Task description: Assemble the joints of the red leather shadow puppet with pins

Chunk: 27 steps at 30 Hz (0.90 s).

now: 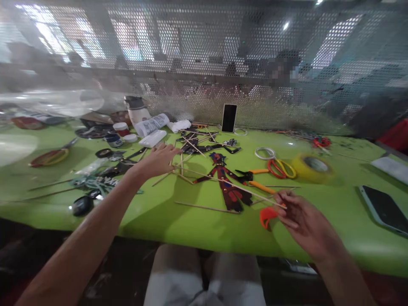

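Observation:
My right hand [302,221] pinches one end of a long thin wooden stick [236,185], which slants up and left across the table. The stick's far end lies by my left hand [162,159], whose fingers stretch forward over several other sticks; its thumb side is partly hidden. Beneath the held stick lies a flat jointed puppet figure [228,187] in dark red and blue with small brass-coloured studs. Orange-handled pliers [256,171] rest at the figure's right side. Below my right fingers is an orange-red loop [267,216]. Another stick [207,207] lies nearer the table edge.
Dark jointed pieces [194,144] and crossed sticks lie behind the figure. On the right are yellow tape [314,165], a white ring [264,153] and a phone [384,208]. Scissors [52,156], paint jars [113,139] and green cord [95,182] are left. Another phone [229,118] stands upright by the perforated screen.

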Each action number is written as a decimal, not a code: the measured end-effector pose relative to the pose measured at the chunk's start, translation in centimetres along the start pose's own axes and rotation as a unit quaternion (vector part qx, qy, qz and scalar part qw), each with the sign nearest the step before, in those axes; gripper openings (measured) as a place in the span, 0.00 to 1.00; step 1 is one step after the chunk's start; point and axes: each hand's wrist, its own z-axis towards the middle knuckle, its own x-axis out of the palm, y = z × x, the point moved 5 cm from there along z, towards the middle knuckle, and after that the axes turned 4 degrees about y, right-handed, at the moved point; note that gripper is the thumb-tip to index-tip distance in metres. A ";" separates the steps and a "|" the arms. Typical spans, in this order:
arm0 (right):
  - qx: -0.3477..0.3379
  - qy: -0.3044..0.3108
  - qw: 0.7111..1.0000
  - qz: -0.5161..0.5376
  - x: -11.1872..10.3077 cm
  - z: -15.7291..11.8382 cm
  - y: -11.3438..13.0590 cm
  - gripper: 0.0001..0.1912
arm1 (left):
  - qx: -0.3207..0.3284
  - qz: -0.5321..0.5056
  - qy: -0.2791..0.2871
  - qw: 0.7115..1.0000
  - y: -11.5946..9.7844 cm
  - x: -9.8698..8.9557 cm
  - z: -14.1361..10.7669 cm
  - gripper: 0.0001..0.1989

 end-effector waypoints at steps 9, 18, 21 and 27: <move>-0.018 0.129 0.989 -0.069 3.2 -3.3 -3.3 0.08 | 0.121 -0.186 -0.082 0.972 -11.3 -0.9 -8.0 0.17; -0.068 0.290 0.944 -0.143 6.7 -5.3 -8.3 0.11 | 0.220 -0.357 -0.187 0.889 -20.5 2.6 -11.6 0.14; -0.072 0.308 0.932 -0.176 6.6 -5.5 -9.2 0.11 | 0.235 -0.353 -0.198 0.884 -20.2 3.4 -11.6 0.09; -0.144 0.203 0.933 -0.259 4.2 -4.6 -6.5 0.12 | 0.225 -0.343 -0.231 0.882 -19.9 4.0 -11.4 0.12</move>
